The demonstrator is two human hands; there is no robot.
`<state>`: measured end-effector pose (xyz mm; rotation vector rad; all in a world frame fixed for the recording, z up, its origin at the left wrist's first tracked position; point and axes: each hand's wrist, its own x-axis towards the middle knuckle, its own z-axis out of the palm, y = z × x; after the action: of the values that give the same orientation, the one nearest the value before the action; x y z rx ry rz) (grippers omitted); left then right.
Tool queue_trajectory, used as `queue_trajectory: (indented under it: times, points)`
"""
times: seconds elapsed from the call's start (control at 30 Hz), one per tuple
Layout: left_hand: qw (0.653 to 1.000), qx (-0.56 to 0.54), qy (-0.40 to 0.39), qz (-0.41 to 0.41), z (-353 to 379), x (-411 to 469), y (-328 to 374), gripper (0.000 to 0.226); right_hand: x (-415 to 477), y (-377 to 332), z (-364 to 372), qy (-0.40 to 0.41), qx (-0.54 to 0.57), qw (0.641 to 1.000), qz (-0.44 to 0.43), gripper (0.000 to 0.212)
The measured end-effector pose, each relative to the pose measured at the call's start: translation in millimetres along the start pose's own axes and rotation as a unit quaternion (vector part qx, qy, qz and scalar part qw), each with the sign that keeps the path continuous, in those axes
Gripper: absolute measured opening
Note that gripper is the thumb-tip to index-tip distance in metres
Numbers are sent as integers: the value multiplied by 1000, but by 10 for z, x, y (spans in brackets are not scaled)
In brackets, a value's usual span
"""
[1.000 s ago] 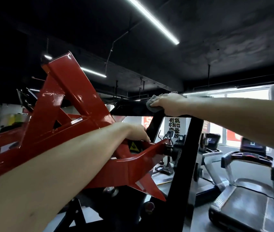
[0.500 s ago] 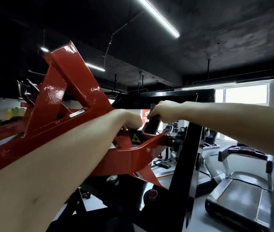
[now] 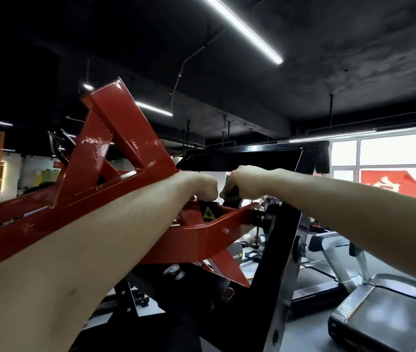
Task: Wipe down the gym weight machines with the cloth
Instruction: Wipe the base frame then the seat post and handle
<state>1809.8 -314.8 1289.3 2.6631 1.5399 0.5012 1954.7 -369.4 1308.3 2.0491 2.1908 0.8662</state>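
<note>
Cloth (image 3: 226, 195) sat bunched under the right hand (image 3: 246, 180) at the middle of the head view, only a grey edge showing below the fingers. That hand was closed round it, knuckles up, and seemed to press it on a slanted black bar (image 3: 231, 202) of the weight machine (image 3: 115, 148), just under the black top frame (image 3: 247, 154); the contact itself was hidden. Left hand (image 3: 203, 186) lay just beside the right, almost touching, with its fingers curled under and out of sight and its wrist over the red arm (image 3: 209, 232). Could not tell whether it gripped the arm or only leaned there. Step in hand, as I judged it: wiping the slanted bar near the pivot, with the left hand steadying. The next move probably called for drawing the cloth on down the bar, then shifting to the red arm and the black upright (image 3: 278, 250), with care for fingers near the pivot bolt (image 3: 260, 219). Machine was heavy painted steel. The red parts were glossy, with pale scuffs along the upper beams, and the black parts caught the ceiling light (image 3: 242, 29). A yellow warning sticker (image 3: 208, 213) sat on the red arm just below the left hand. Whether any surface was already clean, the view did not show. A treadmill (image 3: 384, 318) stood well apart at lower right.
</note>
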Motion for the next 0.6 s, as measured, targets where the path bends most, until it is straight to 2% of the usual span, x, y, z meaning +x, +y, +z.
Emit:
queue_trajectory:
  times: [0.07, 0.13, 0.23, 0.33, 0.43, 0.53, 0.6]
  points:
    - [1000, 0, 21, 15, -7, -134, 63, 23, -93, -27, -25, -31, 71, 997, -17, 35]
    - [1000, -1, 3, 25, -34, -195, 75, 21, -180, 6, -79, -61, 124, 990, -31, 53]
    - [997, -72, 31, -4, -30, -382, 12, 13, -218, 77, -158, -94, 234, 968, -11, 55]
    - [993, -91, 68, -10, 20, -647, -31, 12, -214, 59, -137, -108, 262, 959, -27, 45]
    - [990, -123, 58, -25, 25, -846, -125, 21, -207, 44, -131, -85, 268, 959, -34, 36]
    - [986, -155, 47, -29, -33, -1114, -174, 34, -268, 55, -185, -33, 273, 961, -25, 43]
    - [990, -138, 33, -23, -55, -1332, -143, 33, -369, 17, -212, 8, 296, 955, -18, 49]
